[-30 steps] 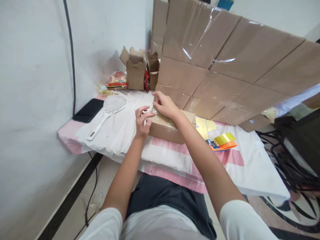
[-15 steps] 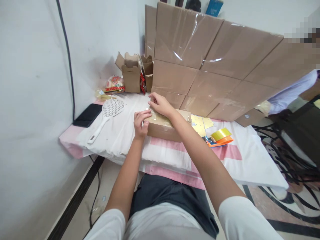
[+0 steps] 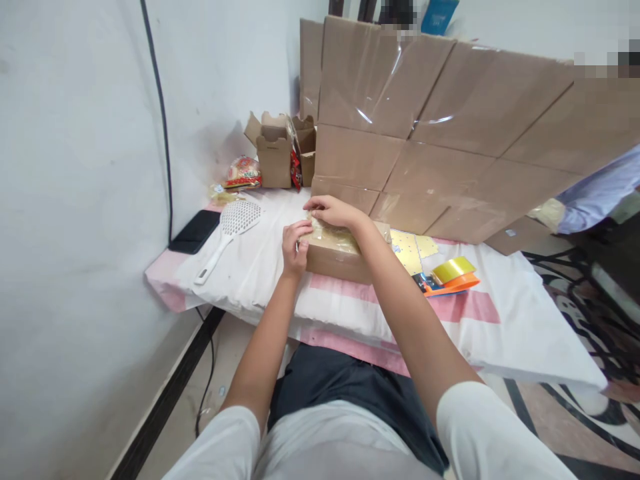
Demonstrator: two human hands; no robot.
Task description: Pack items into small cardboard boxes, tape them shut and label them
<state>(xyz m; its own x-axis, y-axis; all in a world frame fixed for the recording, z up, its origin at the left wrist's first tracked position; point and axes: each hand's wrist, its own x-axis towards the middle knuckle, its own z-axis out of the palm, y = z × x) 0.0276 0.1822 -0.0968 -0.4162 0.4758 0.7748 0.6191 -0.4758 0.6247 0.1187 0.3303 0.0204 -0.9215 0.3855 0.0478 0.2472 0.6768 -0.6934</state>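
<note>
Head view: the left hand (image 3: 295, 245) pinches clear tape at the end of a small cardboard box (image 3: 336, 252) on the cloth-covered desk (image 3: 500, 333), the right hand (image 3: 334, 212) pressing flat on top; a slipping press could leave the tape wrinkled

Bare cloth lay open along the table's (image 3: 525, 333) near edge, and btwn my left hand (image 3: 295, 243) and the white slotted scoop (image 3: 227, 230) twd the left edge. Back edge was walled off by the stacked cardboard boxes (image 3: 440, 140), right behind the small box (image 3: 340, 253). Open cartons (image 3: 277, 157) and snack packet (image 3: 243, 172) blocked the back left corner. Tape dispenser (image 3: 450, 277) sat near my right forearm, w/ clear cloth beyond it twd the right edge.
</note>
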